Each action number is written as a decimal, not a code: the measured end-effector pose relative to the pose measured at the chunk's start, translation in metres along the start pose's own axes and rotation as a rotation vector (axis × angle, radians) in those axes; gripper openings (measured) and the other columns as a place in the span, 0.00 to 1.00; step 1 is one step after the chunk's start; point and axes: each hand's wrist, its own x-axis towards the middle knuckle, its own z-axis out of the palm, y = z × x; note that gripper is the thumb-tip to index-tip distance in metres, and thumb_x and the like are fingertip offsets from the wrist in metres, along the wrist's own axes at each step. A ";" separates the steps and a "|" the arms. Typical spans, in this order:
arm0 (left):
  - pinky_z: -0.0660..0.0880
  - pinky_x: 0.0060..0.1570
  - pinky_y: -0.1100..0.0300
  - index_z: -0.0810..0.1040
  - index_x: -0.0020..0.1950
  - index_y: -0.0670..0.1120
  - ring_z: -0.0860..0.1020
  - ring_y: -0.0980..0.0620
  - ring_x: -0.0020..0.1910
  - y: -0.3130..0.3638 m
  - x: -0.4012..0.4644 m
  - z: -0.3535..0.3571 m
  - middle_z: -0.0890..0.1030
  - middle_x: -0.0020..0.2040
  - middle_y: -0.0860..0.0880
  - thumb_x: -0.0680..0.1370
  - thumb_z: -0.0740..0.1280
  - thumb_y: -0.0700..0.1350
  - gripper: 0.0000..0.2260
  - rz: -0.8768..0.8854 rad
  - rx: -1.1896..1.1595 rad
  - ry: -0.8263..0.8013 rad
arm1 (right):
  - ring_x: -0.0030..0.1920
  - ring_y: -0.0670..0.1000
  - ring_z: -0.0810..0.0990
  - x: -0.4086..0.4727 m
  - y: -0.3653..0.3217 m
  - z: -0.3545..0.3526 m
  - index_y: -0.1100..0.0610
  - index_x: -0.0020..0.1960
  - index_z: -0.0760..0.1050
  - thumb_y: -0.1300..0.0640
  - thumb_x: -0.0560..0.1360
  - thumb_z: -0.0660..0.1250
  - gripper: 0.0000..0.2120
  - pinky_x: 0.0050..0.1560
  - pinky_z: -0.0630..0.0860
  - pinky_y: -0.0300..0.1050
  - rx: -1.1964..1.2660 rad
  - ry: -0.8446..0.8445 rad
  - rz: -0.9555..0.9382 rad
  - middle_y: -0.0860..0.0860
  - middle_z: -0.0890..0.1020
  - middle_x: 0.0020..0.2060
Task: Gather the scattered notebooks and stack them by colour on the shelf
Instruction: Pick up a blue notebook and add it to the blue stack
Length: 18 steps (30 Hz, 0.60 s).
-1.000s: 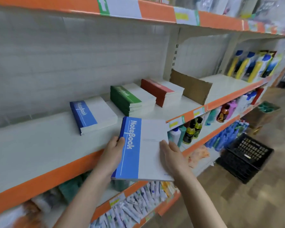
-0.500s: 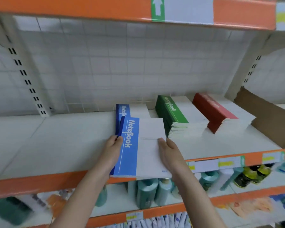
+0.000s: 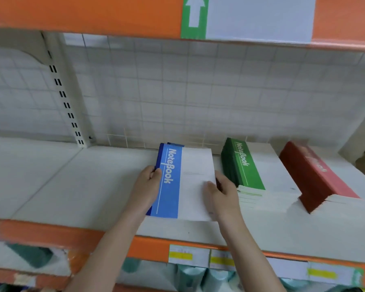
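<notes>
A blue-and-white notebook (image 3: 183, 182) lies over the blue stack (image 3: 173, 145), whose far edge peeks out behind it on the white shelf (image 3: 76, 186). My left hand (image 3: 148, 186) grips the notebook's blue spine side, thumb on the cover. My right hand (image 3: 221, 194) holds its right edge, thumb on the white cover. To the right stand a green notebook stack (image 3: 244, 165) and, further right, a red notebook stack (image 3: 316, 178).
An orange shelf edge (image 3: 51, 234) with price labels (image 3: 188, 255) runs along the front. Above hangs another orange shelf edge with a green arrow label (image 3: 195, 15). A white tiled back wall and slotted upright (image 3: 63, 91) stand behind. Bottles show on the shelf below.
Both hands carried the blue notebook forward over the shelf and onto the blue stack. The view turned to face the shelf squarely and closer.
</notes>
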 end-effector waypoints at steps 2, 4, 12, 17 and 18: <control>0.62 0.21 0.70 0.70 0.39 0.43 0.71 0.60 0.22 0.005 0.010 0.005 0.75 0.31 0.50 0.82 0.57 0.46 0.13 0.102 0.143 0.065 | 0.52 0.53 0.79 0.008 0.001 0.002 0.59 0.59 0.76 0.67 0.76 0.59 0.14 0.57 0.75 0.46 -0.034 0.009 -0.003 0.52 0.82 0.52; 0.61 0.21 0.69 0.67 0.35 0.43 0.69 0.55 0.23 0.010 0.022 0.009 0.72 0.29 0.46 0.81 0.58 0.45 0.15 0.153 0.240 0.100 | 0.42 0.52 0.79 0.018 0.002 0.001 0.56 0.52 0.76 0.67 0.74 0.62 0.11 0.43 0.74 0.32 -0.089 0.029 -0.061 0.49 0.82 0.44; 0.57 0.27 0.60 0.59 0.29 0.45 0.61 0.51 0.27 -0.002 0.048 0.021 0.63 0.28 0.47 0.80 0.60 0.43 0.20 0.240 0.428 0.202 | 0.45 0.53 0.71 0.056 0.007 0.009 0.59 0.46 0.72 0.61 0.72 0.66 0.04 0.42 0.64 0.38 -0.405 -0.013 0.013 0.60 0.75 0.51; 0.58 0.29 0.59 0.60 0.29 0.43 0.62 0.50 0.28 -0.007 0.063 0.021 0.64 0.29 0.46 0.78 0.59 0.38 0.18 0.219 0.463 0.199 | 0.46 0.53 0.68 0.063 0.012 0.016 0.55 0.38 0.65 0.61 0.73 0.63 0.08 0.42 0.62 0.40 -0.446 -0.014 0.068 0.58 0.70 0.52; 0.57 0.29 0.59 0.60 0.30 0.43 0.62 0.49 0.28 -0.006 0.066 0.021 0.64 0.29 0.45 0.78 0.59 0.38 0.17 0.215 0.461 0.186 | 0.49 0.55 0.69 0.065 0.012 0.018 0.56 0.39 0.65 0.61 0.74 0.62 0.07 0.45 0.64 0.40 -0.448 -0.013 0.073 0.59 0.70 0.53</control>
